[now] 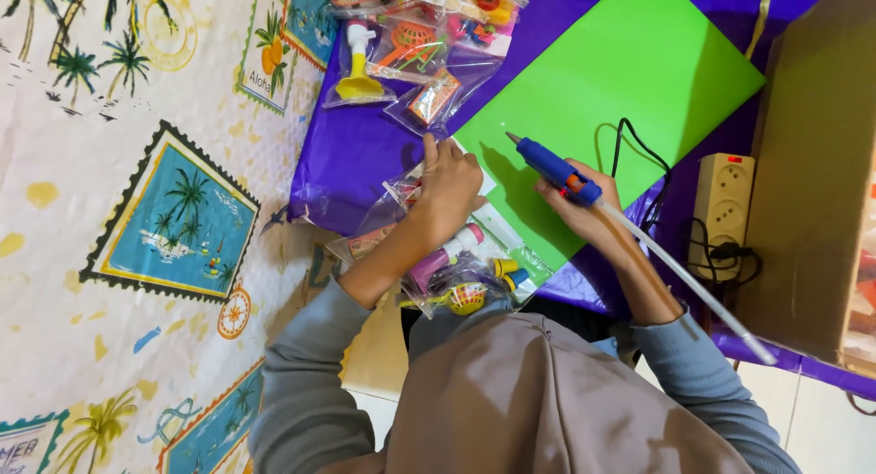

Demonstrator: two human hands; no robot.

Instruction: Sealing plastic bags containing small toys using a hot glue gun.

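Nearest: bagged toys (461,287) by the lap. Left hand (449,187) presses flat, grasping nothing, on a clear packet (401,193) at the green sheet's (620,82) edge. Right hand (584,209) grips blue glue gun (555,168), nozzle over sheet. Risk: drips; black cord (639,150) snagging toward power strip (725,205).

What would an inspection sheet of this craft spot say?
Surface: purple cloth under a green sheet.
Job's things: blue glue gun with a white stick; clear toy bags.
Clutter: more toy bags at the top.
Hands: left hand presses on a bag; right hand holds the glue gun.
Cables: black cord runs to a power strip.
Surroundings: palm-print cloth, cardboard box.
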